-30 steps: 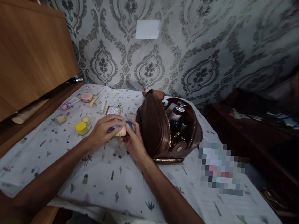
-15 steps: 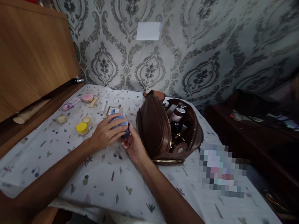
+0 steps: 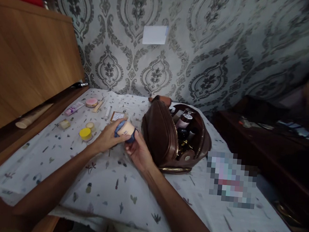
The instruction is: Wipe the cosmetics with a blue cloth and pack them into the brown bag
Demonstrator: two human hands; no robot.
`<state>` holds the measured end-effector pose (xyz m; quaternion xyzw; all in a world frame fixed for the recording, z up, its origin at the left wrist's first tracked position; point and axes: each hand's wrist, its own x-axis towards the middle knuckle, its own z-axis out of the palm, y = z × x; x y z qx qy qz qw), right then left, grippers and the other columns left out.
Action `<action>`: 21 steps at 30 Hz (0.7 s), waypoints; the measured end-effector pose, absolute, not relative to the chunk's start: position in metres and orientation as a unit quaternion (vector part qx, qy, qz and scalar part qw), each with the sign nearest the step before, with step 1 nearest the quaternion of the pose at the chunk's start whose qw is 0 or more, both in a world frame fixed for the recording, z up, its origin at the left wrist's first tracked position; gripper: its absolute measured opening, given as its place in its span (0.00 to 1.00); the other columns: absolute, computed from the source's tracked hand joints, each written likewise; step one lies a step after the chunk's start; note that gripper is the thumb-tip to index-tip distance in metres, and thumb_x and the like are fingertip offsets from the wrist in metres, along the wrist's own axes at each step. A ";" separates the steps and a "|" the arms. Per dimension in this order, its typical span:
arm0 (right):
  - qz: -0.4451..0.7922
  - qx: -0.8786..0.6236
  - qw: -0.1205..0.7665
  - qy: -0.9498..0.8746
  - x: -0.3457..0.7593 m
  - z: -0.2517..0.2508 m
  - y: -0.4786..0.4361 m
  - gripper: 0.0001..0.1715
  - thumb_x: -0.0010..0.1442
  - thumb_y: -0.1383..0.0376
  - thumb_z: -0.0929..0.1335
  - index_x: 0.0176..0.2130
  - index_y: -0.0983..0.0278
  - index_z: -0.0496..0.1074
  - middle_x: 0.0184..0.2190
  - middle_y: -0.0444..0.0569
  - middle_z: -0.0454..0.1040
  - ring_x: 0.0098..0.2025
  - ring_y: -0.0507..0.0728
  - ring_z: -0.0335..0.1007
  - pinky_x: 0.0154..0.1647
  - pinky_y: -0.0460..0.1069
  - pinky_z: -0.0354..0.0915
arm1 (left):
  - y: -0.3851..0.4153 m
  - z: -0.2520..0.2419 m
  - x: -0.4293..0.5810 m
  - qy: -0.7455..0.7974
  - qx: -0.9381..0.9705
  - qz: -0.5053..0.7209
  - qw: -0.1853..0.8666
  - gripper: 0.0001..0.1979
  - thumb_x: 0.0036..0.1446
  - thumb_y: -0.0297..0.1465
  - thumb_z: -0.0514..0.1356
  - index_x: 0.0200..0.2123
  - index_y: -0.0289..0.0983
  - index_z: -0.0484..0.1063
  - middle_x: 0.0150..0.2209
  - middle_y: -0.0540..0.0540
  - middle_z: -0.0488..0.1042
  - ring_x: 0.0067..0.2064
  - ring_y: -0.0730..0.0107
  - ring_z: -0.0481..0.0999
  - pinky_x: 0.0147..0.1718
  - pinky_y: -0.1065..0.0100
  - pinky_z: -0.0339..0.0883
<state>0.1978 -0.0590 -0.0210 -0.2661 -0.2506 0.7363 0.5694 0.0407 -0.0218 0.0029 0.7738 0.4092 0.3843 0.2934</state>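
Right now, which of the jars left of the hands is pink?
The pink jar, farthest back beside the tube; the yellow jar and cream jar lie nearer.

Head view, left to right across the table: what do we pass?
From the left: beige tube → small yellow jar → left hand → blue-and-cream jar in its grip → open brown bag.

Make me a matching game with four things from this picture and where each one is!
Things:
1. yellow pot
2. brown bag
3. beige pot
4. white paper

Places:
a. stuck on the wall
b. held between left hand and right hand
c. on the cloth, left of both hands
d. right of the hands, open, bottles inside

Pairs: 1-c, 2-d, 3-b, 4-a.
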 end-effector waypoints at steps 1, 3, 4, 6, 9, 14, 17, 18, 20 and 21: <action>0.726 -0.270 0.574 -0.264 0.198 -0.020 -0.059 0.30 0.47 0.50 0.79 0.42 0.56 0.66 0.28 0.36 0.74 0.21 0.47 0.67 0.18 0.40 0.57 | -0.022 0.003 0.041 0.413 0.758 0.385 0.328 0.36 0.57 0.45 0.65 0.63 0.32 0.63 0.53 0.37 0.75 0.52 0.55 0.76 0.52 0.59 0.70; 0.700 -0.280 0.584 -0.300 0.199 -0.018 -0.060 0.30 0.49 0.49 0.77 0.46 0.55 0.65 0.30 0.37 0.74 0.23 0.48 0.68 0.20 0.41 0.59 | -0.022 0.004 0.041 0.412 0.730 0.390 0.381 0.37 0.56 0.45 0.66 0.63 0.33 0.63 0.52 0.38 0.75 0.49 0.58 0.77 0.49 0.63 0.71; 0.680 -0.289 0.592 -0.322 0.199 -0.017 -0.060 0.31 0.51 0.49 0.76 0.48 0.54 0.64 0.31 0.38 0.74 0.23 0.48 0.68 0.20 0.41 0.60 | -0.022 0.006 0.041 0.411 0.720 0.393 0.399 0.37 0.55 0.45 0.66 0.63 0.33 0.63 0.52 0.39 0.75 0.49 0.58 0.77 0.47 0.64 0.72; 0.620 -0.318 0.611 -0.375 0.199 -0.017 -0.059 0.31 0.54 0.50 0.74 0.52 0.54 0.63 0.35 0.40 0.74 0.25 0.49 0.69 0.22 0.42 0.61 | -0.023 0.009 0.041 0.407 0.714 0.392 0.412 0.36 0.55 0.45 0.66 0.62 0.33 0.64 0.51 0.40 0.76 0.48 0.59 0.77 0.47 0.65 0.72; 0.502 -0.368 0.629 -0.466 0.199 -0.014 -0.060 0.32 0.56 0.53 0.73 0.55 0.55 0.61 0.43 0.46 0.74 0.33 0.53 0.72 0.27 0.46 0.67 | -0.024 0.015 0.039 0.406 0.738 0.382 0.381 0.33 0.56 0.45 0.64 0.60 0.33 0.67 0.53 0.40 0.76 0.52 0.56 0.76 0.53 0.61 0.70; 0.293 -0.418 0.604 -0.612 0.202 0.009 -0.070 0.29 0.60 0.60 0.70 0.59 0.59 0.64 0.53 0.54 0.71 0.56 0.61 0.70 0.57 0.55 0.68 | -0.023 0.026 0.035 0.417 0.747 0.379 0.353 0.32 0.54 0.48 0.65 0.57 0.36 0.71 0.55 0.41 0.77 0.56 0.51 0.75 0.58 0.56 0.68; 0.228 -0.455 0.534 -0.676 0.210 0.036 -0.080 0.30 0.61 0.61 0.70 0.61 0.58 0.66 0.51 0.54 0.70 0.52 0.62 0.71 0.55 0.57 0.69 | -0.023 0.033 0.033 0.430 0.731 0.394 0.354 0.35 0.49 0.51 0.68 0.54 0.36 0.73 0.52 0.40 0.79 0.53 0.48 0.78 0.54 0.56 0.72; 0.218 -0.461 0.510 -0.693 0.214 0.047 -0.083 0.30 0.61 0.61 0.70 0.61 0.57 0.66 0.50 0.53 0.70 0.50 0.62 0.71 0.53 0.57 0.70 | -0.023 0.037 0.034 0.434 0.726 0.399 0.353 0.35 0.47 0.51 0.69 0.53 0.36 0.73 0.50 0.39 0.80 0.51 0.48 0.79 0.51 0.56 0.74; 0.201 -0.457 0.490 -0.715 0.226 0.067 -0.088 0.30 0.62 0.58 0.70 0.62 0.55 0.65 0.50 0.52 0.69 0.48 0.61 0.72 0.51 0.57 0.71 | -0.023 0.047 0.039 0.438 0.724 0.405 0.348 0.34 0.46 0.52 0.69 0.50 0.36 0.74 0.45 0.40 0.81 0.45 0.50 0.80 0.44 0.58 0.77; 0.194 -0.448 0.491 -0.721 0.234 0.077 -0.088 0.31 0.63 0.57 0.69 0.63 0.55 0.63 0.50 0.53 0.68 0.49 0.61 0.72 0.51 0.57 0.70 | -0.023 0.054 0.044 0.437 0.730 0.401 0.340 0.33 0.47 0.51 0.69 0.50 0.36 0.74 0.43 0.41 0.82 0.42 0.52 0.81 0.41 0.59 0.77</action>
